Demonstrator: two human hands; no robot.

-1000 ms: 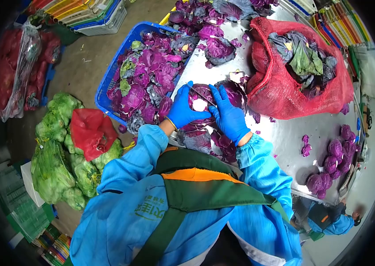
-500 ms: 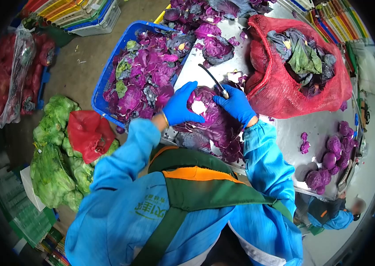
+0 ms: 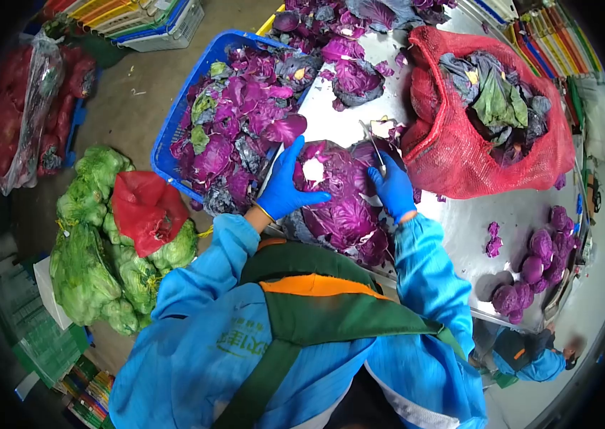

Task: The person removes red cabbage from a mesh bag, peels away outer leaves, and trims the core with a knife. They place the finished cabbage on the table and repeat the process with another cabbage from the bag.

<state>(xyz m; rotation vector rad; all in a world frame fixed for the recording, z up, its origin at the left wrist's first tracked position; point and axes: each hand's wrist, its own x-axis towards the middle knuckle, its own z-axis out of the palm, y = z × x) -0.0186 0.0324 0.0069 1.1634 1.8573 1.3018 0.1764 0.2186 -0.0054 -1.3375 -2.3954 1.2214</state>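
A purple cabbage (image 3: 327, 171) with a pale cut stem end stands among loose purple leaves at the metal table's near edge. Against its left side rests my left hand (image 3: 286, 182), in a blue glove, thumb spread from the fingers. My right hand (image 3: 391, 182), gloved too, is at the cabbage's right and holds a knife (image 3: 376, 151), its blade pointing away from me. Left of the cabbage, a blue basket (image 3: 161, 154) is full of purple leaves. To the right lies an open red mesh sack (image 3: 452, 161) with dark outer leaves inside.
Several trimmed purple cabbages (image 3: 532, 269) sit on the metal table (image 3: 459, 214) at the right. Green cabbages in bags (image 3: 84, 275) and a red mesh bag (image 3: 146, 213) are at the left. A co-worker (image 3: 534, 357) is at the lower right. Stacked crates (image 3: 556, 39) stand behind.
The knife has turned from slanting left to pointing more directly away from me. My right hand has shifted slightly right and down. A purple leaf now shows at the basket's right edge.
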